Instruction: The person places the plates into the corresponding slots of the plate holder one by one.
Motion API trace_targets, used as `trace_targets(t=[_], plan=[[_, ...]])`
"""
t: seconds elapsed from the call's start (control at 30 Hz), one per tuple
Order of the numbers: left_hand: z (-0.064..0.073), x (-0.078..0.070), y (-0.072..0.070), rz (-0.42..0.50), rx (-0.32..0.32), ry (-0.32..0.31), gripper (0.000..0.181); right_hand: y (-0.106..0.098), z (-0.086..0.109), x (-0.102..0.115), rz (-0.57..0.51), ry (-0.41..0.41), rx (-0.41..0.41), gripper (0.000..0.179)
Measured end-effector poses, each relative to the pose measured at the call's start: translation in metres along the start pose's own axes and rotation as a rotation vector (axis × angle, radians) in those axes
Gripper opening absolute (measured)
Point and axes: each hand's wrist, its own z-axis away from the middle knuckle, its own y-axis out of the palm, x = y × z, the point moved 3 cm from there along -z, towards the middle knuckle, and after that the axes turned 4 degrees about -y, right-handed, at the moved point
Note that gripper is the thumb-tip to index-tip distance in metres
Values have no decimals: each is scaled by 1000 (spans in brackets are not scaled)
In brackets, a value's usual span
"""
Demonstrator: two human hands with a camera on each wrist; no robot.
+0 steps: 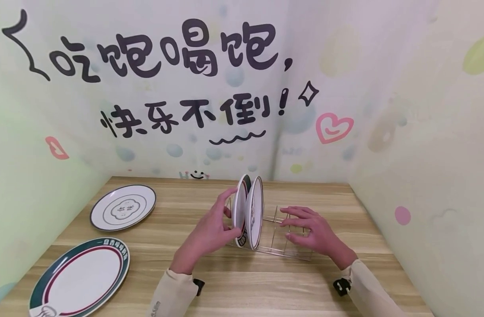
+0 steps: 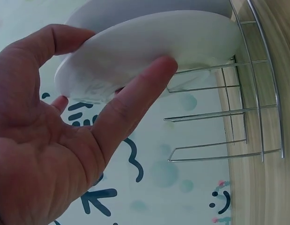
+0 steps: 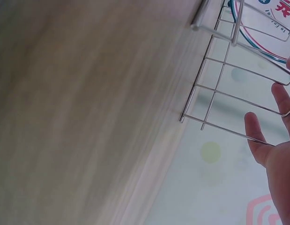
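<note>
Two white plates stand on edge side by side in a wire dish rack. My left hand [image 1: 210, 231] holds the left plate [image 1: 240, 211], which has a dark green and red rim; its index fingertip is at the rim and its thumb lies against the pale underside [image 2: 135, 42]. The other plate [image 1: 256, 213], with a thin dark rim and a printed centre, leans close beside it. Over the right end of the dish rack [image 1: 283, 253], my right hand [image 1: 311, 231] has its fingers spread. In the right wrist view, those fingers [image 3: 257, 129] lie along the wires, holding nothing.
At the left of the wooden table [image 1: 265, 286] lie two plates: a white one with a blue rim [image 1: 107, 220] at the back and a larger green-rimmed one [image 1: 87, 277] in front. A printed wall [image 1: 210, 154] closes off the back and sides.
</note>
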Motion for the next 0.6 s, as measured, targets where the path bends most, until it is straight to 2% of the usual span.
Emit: trace_targets(t=[0.17,0.33,0.47,0.6], plan=[[0,4,0,48,40,-19,100,0,1,1,-6,-7,-4,30],[-3,7,-3,141,49,-85,89,-1,0,2,-8,-14,-17,31],[-8,17,-12,230,-31,-159,77,-1,-1,1,-8,-11,-12,30],[-13,44,-31,343,-201,-239,67,-1,-1,0,-8,-11,-12,29]])
